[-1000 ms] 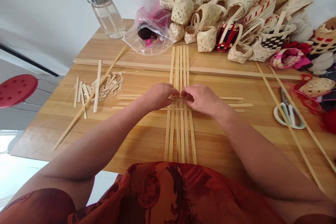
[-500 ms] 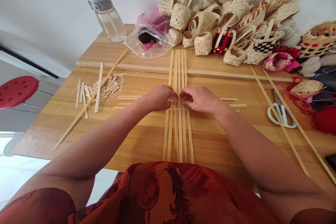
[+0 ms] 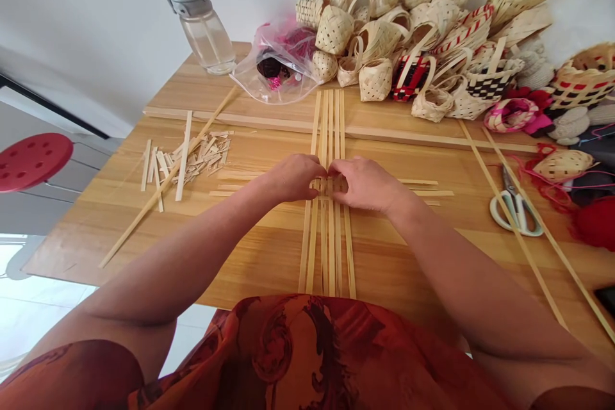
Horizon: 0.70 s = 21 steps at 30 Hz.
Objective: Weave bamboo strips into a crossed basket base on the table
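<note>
Several long pale bamboo strips (image 3: 331, 250) run lengthwise on the table in front of me. Shorter crosswise strips (image 3: 425, 193) pass through them and stick out at both sides, woven at the middle. My left hand (image 3: 298, 177) bends its fingers over the left of this crossing, thumb and forefinger closed on the strips. From the other side my right hand (image 3: 360, 182) curls in, its fingertips pinching the strips close to my left fingers. The exact strips gripped are partly hidden under my fingers.
Small woven baskets (image 3: 377, 79) pile up along the wall. A clear bottle (image 3: 207, 38) and a plastic bag (image 3: 288, 83) stand at the back. Cut scraps (image 3: 206, 157) lie left under a long strip (image 3: 144, 218). Scissors (image 3: 516, 211) lie right, beside loose strips and red yarn (image 3: 596, 221).
My hands stay at the crossing, with small finger movements; the right fingers are slightly more curled in. The whole view has shifted a little.
</note>
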Each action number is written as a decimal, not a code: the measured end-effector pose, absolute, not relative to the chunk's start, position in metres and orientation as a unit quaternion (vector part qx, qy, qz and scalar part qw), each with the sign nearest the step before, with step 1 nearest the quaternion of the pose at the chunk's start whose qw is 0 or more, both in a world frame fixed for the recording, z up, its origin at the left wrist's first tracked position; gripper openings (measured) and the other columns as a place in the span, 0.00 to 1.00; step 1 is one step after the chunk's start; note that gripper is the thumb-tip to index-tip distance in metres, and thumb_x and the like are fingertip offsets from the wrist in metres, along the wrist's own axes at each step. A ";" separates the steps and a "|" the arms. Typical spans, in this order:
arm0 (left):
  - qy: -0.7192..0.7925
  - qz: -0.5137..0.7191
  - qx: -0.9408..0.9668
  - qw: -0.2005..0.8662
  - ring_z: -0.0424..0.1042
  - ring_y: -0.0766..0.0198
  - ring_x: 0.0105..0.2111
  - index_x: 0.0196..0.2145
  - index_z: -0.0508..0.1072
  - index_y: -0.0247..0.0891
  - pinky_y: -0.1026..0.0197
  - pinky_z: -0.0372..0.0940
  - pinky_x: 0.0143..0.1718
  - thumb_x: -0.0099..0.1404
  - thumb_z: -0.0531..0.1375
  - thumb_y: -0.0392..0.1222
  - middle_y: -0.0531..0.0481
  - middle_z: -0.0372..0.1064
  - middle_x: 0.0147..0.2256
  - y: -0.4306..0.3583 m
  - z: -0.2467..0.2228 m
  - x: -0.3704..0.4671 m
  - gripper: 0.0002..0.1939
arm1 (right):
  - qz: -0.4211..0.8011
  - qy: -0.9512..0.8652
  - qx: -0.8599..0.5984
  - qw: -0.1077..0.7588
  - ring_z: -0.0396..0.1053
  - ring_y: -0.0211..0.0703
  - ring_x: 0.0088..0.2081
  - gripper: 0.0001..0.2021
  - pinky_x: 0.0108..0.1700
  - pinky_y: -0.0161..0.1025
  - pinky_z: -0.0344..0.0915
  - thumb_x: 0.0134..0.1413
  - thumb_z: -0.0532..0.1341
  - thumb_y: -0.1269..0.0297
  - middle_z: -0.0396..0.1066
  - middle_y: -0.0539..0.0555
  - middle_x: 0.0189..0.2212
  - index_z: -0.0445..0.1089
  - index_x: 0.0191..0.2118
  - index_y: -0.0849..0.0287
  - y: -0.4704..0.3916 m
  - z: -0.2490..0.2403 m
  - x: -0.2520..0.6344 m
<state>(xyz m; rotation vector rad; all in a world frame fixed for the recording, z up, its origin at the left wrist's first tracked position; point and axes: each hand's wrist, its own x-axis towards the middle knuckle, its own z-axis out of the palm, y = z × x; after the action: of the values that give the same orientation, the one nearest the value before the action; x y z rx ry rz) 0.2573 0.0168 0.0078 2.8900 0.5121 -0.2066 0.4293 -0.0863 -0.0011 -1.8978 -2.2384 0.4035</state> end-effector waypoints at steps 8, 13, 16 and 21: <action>0.186 -0.081 0.975 0.089 0.74 0.56 0.45 0.51 0.76 0.43 0.60 0.65 0.43 0.58 0.63 0.42 0.48 0.74 0.47 0.012 0.007 0.259 0.21 | 0.151 -0.744 -0.646 0.082 0.72 0.47 0.38 0.20 0.36 0.39 0.61 0.48 0.69 0.63 0.75 0.54 0.39 0.64 0.45 0.56 -0.083 -0.001 0.429; 0.178 -0.089 0.977 0.080 0.74 0.54 0.45 0.51 0.75 0.42 0.58 0.66 0.44 0.58 0.63 0.41 0.48 0.74 0.47 0.011 0.008 0.262 0.22 | 0.147 -0.739 -0.652 0.089 0.71 0.45 0.36 0.21 0.34 0.38 0.60 0.47 0.70 0.63 0.75 0.53 0.39 0.63 0.46 0.55 -0.082 -0.001 0.427; 0.170 -0.086 0.979 0.079 0.74 0.54 0.45 0.51 0.75 0.42 0.58 0.66 0.44 0.57 0.63 0.41 0.47 0.74 0.47 0.013 0.006 0.263 0.22 | 0.137 -0.744 -0.649 0.080 0.70 0.46 0.35 0.22 0.33 0.39 0.58 0.47 0.69 0.61 0.75 0.53 0.39 0.63 0.47 0.55 -0.082 -0.002 0.426; 0.163 -0.082 0.981 0.069 0.74 0.54 0.44 0.53 0.73 0.44 0.58 0.66 0.44 0.57 0.62 0.41 0.47 0.74 0.46 0.015 0.001 0.265 0.24 | 0.108 -0.745 -0.657 0.047 0.69 0.48 0.35 0.23 0.33 0.40 0.56 0.47 0.69 0.59 0.73 0.55 0.36 0.63 0.48 0.56 -0.082 -0.001 0.424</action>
<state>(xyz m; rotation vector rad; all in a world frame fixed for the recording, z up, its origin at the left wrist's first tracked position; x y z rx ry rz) 0.2650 0.0145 0.0009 2.9537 0.4895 -0.2473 0.4237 -0.0816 -0.0007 -2.0047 -2.2713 0.3285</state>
